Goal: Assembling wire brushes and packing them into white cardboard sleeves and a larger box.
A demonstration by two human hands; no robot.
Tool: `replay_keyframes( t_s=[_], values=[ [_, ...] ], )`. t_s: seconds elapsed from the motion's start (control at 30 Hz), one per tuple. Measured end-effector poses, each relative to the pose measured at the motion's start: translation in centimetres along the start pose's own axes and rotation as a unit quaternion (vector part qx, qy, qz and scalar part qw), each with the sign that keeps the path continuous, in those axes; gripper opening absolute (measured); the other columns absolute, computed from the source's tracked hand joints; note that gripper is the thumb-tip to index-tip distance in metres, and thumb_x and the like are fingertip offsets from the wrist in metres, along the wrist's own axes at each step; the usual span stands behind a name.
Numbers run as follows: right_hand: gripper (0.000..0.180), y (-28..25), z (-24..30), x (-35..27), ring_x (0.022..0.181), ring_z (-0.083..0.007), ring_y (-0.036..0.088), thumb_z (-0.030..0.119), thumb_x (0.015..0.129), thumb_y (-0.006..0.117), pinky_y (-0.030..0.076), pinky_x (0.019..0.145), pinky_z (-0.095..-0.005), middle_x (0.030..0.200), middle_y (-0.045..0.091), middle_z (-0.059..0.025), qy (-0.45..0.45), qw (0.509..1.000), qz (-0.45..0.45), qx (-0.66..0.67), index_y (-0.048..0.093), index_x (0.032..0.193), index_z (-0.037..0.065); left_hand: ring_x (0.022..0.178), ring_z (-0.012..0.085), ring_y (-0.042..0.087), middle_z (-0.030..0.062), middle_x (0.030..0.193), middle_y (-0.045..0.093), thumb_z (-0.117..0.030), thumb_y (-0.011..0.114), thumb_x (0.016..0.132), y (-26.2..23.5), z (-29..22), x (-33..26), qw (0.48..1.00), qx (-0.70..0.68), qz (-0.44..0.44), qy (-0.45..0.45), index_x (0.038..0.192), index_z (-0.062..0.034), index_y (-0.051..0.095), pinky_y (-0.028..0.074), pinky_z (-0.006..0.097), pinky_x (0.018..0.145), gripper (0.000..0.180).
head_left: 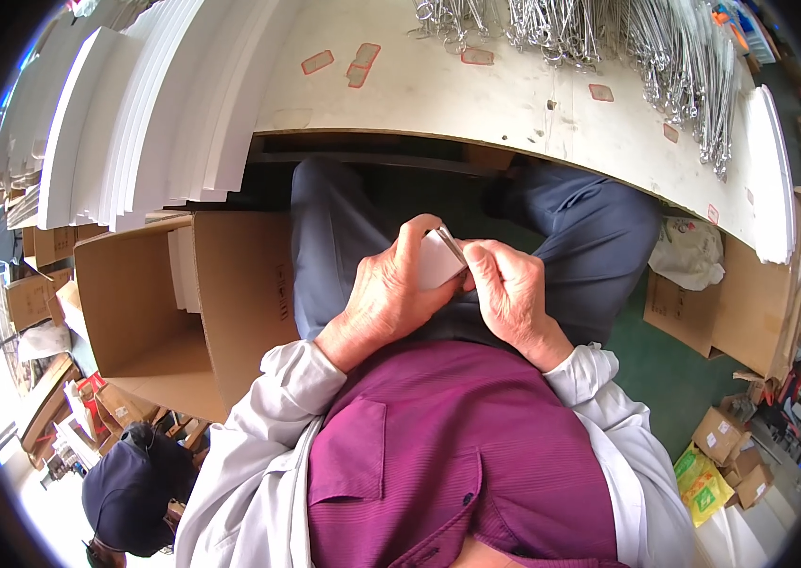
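Observation:
Above my lap, my left hand (389, 295) is closed round a small stack of white cards (438, 260), with its index finger bent over the top. The thin edges of the stack face right and look darker. My right hand (510, 292) touches the right side of the same stack, thumb and curled fingers pinched at its edge. The lower part of the stack is hidden behind my fingers, and what is on its face cannot be made out.
Ahead is a white worktable (400, 95) with several thin metal rods with looped ends (599, 38) heaped at its far right. White flat boxes (150, 114) stand at left, above an open cardboard box (140, 312). A person in a dark cap (140, 483) is behind at lower left.

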State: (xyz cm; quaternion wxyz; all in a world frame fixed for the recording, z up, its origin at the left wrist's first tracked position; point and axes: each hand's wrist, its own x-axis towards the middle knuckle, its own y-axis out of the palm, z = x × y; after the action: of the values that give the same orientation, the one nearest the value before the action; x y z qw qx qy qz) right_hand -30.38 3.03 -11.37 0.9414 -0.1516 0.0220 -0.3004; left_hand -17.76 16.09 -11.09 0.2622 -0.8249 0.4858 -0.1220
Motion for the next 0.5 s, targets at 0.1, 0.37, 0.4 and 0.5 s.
replay_keyframes(
  t_s=[0.1, 0.37, 0.4, 0.5],
  values=[
    [0.015, 0.5, 0.0, 0.0, 0.068, -0.0107, 0.069, 0.013, 0.096, 0.071, 0.053, 0.060, -0.0270, 0.080, 0.073, -0.0107, 0.088, 0.993, 0.023, 0.071, 0.070, 0.099, -0.002, 0.088, 0.0403, 0.073, 0.0193, 0.102, 0.072, -0.022, 0.082, 0.080, 0.2, -0.2, -0.1, 0.998, 0.034, 0.003, -0.047, 0.137, -0.0102, 0.043, 0.060, 0.047, 0.075, 0.071],
    [0.010, 0.9, -0.5, 0.5, 0.063, -0.0047, 0.062, 0.005, 0.092, 0.073, 0.050, 0.056, -0.0223, 0.073, 0.069, -0.0034, 0.174, 0.972, 0.011, 0.154, 0.066, 0.091, -0.001, 0.084, 0.0361, 0.073, 0.0193, 0.099, 0.071, -0.022, 0.083, 0.074, 1.3, 0.4, -0.4, 0.993, 0.100, -0.057, 0.030, 0.121, -0.0001, 0.056, 0.061, 0.044, 0.067, 0.058],
    [0.009, 0.7, -0.3, 0.5, 0.059, -0.0035, 0.059, 0.006, 0.093, 0.072, 0.048, 0.053, -0.0211, 0.072, 0.068, -0.0023, 0.195, 0.964, 0.015, 0.180, 0.066, 0.091, -0.001, 0.084, 0.0361, 0.073, 0.0193, 0.099, 0.071, -0.022, 0.083, 0.074, 1.4, 0.5, -0.6, 0.993, 0.099, -0.056, 0.029, 0.121, -0.0001, 0.056, 0.061, 0.044, 0.067, 0.058],
    [0.011, 0.4, 0.0, 0.6, 0.056, -0.0037, 0.058, 0.009, 0.093, 0.073, 0.045, 0.049, -0.0209, 0.070, 0.068, -0.0022, 0.228, 0.953, 0.014, 0.200, 0.067, 0.091, 0.000, 0.082, 0.0356, 0.073, 0.0180, 0.097, 0.071, -0.022, 0.083, 0.073, 1.6, 0.6, -0.8, 0.991, 0.108, -0.070, 0.028, 0.117, -0.0005, 0.058, 0.060, 0.044, 0.066, 0.054]
  ],
)
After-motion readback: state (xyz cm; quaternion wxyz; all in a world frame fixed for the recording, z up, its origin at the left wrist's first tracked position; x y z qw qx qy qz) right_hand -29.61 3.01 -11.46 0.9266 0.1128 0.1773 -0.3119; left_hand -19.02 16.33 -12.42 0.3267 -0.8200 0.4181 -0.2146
